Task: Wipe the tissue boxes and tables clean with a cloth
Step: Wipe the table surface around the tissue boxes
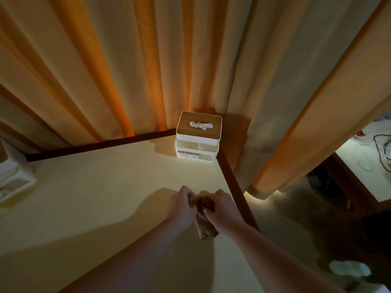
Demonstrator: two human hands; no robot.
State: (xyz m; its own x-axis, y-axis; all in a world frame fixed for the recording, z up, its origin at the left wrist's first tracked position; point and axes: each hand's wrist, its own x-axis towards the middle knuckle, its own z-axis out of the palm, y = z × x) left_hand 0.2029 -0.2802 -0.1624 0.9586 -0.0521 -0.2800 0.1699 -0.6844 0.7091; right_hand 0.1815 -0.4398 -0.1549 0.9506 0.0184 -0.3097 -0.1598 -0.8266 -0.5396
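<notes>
1. Your left hand (183,205) and right hand (222,208) meet over the near right part of the surface (101,197). The fingers of both are curled round a dark brown cloth (204,214), each bunching one side of it.

2. The cloth sits between your two palms. Its upper part is gathered between your fingers, and a loose tail hangs below your wrists, toward you. Whether that tail touches the surface you cannot tell from this view.

3. Expect the cloth to be light and limp. It will crumple wherever you squeeze it, so fold it into a flat pad and hold it across its back rather than by a corner.

4. The nearer tissue box (198,137) stands well beyond your fingers, at the far corner of the surface against the curtain (127,70). It is white with a wooden lid, and a tissue (200,125) pokes out of the slot.

5. That box is probably light and hollow and may slide or tip under a wipe. Steady it by a side wall with your free hand and keep the cloth off the tissue.

6. A second tissue box (12,176) sits far to the left of your fingers, at the edge of the view.

7. Both forearms reach forward and converge, wrists close together and palms turned inward.
</notes>
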